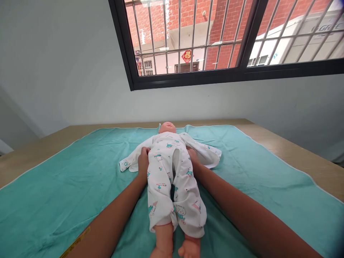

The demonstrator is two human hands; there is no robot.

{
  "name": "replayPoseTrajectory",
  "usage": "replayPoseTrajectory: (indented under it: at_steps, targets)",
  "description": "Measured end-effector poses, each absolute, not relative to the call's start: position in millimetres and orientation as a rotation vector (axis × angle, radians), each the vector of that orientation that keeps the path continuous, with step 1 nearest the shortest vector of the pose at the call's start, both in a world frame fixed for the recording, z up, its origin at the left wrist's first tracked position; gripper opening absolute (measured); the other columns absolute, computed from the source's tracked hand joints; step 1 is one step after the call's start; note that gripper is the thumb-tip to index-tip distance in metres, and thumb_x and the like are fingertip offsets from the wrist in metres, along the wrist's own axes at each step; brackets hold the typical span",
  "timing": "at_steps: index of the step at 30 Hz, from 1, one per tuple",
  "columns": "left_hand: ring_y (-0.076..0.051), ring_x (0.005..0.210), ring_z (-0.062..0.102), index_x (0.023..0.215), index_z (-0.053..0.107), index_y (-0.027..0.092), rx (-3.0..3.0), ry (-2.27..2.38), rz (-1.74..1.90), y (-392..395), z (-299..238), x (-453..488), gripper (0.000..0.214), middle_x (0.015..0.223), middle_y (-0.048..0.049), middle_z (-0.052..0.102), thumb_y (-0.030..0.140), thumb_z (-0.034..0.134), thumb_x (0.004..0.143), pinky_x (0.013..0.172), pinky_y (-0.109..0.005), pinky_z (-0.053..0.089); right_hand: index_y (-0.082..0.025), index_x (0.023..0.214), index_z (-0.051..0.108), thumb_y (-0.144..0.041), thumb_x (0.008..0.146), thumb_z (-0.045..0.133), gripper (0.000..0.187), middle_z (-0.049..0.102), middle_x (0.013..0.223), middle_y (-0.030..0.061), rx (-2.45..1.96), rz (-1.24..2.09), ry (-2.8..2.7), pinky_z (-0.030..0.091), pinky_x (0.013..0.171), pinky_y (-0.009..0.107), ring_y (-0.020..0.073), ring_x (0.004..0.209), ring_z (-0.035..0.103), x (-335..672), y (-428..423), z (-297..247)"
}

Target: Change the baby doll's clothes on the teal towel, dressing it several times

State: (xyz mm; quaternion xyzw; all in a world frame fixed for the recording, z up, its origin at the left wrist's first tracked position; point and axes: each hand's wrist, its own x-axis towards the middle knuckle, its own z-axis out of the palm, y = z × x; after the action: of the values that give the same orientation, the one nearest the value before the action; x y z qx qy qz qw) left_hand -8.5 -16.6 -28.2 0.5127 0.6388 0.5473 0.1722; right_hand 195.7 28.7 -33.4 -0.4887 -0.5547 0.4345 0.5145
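Observation:
A baby doll (167,127) lies on its back, head away from me and bare feet towards me. It wears white printed pants (161,168) pulled high over its front, with a slit open at the crotch. A matching white shirt (208,152) spreads out to both sides at its upper body. My left hand (143,160) is closed at the left edge of the pants' waist, fingers curled in. On the opposite side, my right hand (192,157) grips the pants' waist edge, its fingertips mostly hidden behind the fabric.
A teal cloth (88,175) with slight wrinkles covers most of the wooden table (285,147). Behind the table stands a pale wall (80,79) with a dark-framed, barred window (188,80).

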Motion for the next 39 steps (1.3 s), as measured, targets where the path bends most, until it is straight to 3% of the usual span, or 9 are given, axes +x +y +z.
replayPoseTrajectory:
  at_steps: [7,11,14,17,24,28,33,39]
  targets:
    - [-0.018,0.079,0.056,0.084,0.057,0.021,1.404,1.486,1.731,-10,-30,-14,0.01,0.083,-0.0004,0.062,0.026,0.056,0.075,0.07,-0.028,0.044,-0.014,0.076,0.067,-0.032,0.065,0.053,0.024,0.068,0.075,0.0065,-1.332,0.94,-1.255,0.044,0.065,0.031,0.0214,0.072,0.057,191,28,-32]
    - [-0.018,0.082,0.056,0.086,0.061,0.02,1.405,1.447,1.737,-11,-27,-14,0.017,0.086,-0.0014,0.063,0.035,0.054,0.081,0.073,-0.028,0.044,-0.02,0.072,0.063,-0.027,0.069,0.046,0.018,0.066,0.073,0.0026,-1.365,0.634,-1.368,0.041,0.068,0.031,0.02,0.072,0.054,200,27,-28]
    - [-0.017,0.073,0.053,0.076,0.059,0.02,1.475,1.55,1.688,-14,-23,-13,0.019,0.075,0.0003,0.061,0.038,0.054,0.082,0.067,-0.027,0.042,-0.022,0.071,0.059,-0.022,0.075,0.04,0.019,0.063,0.07,0.0017,-1.321,0.309,-1.454,0.04,0.068,0.03,0.0187,0.069,0.054,209,28,-22]
    - [-0.016,0.064,0.048,0.067,0.054,0.021,1.589,1.707,1.613,-16,-22,-16,0.028,0.061,0.0022,0.054,0.043,0.051,0.085,0.061,-0.027,0.039,-0.022,0.07,0.055,-0.017,0.076,0.038,0.019,0.062,0.071,0.0023,-1.225,0.225,-1.483,0.042,0.069,0.029,0.018,0.07,0.055,213,29,-15]
    - [-0.025,0.088,0.053,0.082,0.057,0.021,2.135,2.311,1.269,-13,-22,-34,0.017,0.09,-0.008,0.063,0.032,0.045,0.089,0.073,-0.034,0.04,-0.019,0.084,0.061,-0.009,0.078,0.039,0.026,0.066,0.092,0.007,-1.193,-0.043,-1.666,0.039,0.081,0.03,0.0216,0.093,0.055,228,43,-16]
    - [-0.03,0.097,0.052,0.099,0.058,0.017,2.266,2.589,0.967,-13,-22,-34,0.021,0.105,-0.013,0.06,0.029,0.042,0.091,0.075,-0.039,0.04,-0.018,0.091,0.064,-0.022,0.089,0.041,0.023,0.068,0.094,0.0087,-1.498,-0.056,-1.757,0.034,0.075,0.031,0.0238,0.09,0.056,246,53,-26]
    - [-0.031,0.103,0.052,0.107,0.057,0.015,2.264,2.687,0.895,-15,-22,-33,0.027,0.113,-0.0143,0.058,0.03,0.041,0.091,0.077,-0.042,0.041,-0.019,0.097,0.064,-0.042,0.097,0.034,0.037,0.069,0.093,0.0086,-1.631,-0.011,-1.887,0.03,0.071,0.03,0.0218,0.086,0.058,251,54,-29]
    - [-0.031,0.1,0.055,0.11,0.057,0.012,2.095,2.716,0.941,-6,-25,-50,0.041,0.107,-0.0144,0.062,0.046,0.047,0.088,0.078,-0.039,0.043,-0.018,0.095,0.061,-0.039,0.093,0.045,0.026,0.065,0.102,0.009,-1.4,-0.323,-2.054,0.03,0.081,0.032,0.0231,0.095,0.054,242,46,-23]
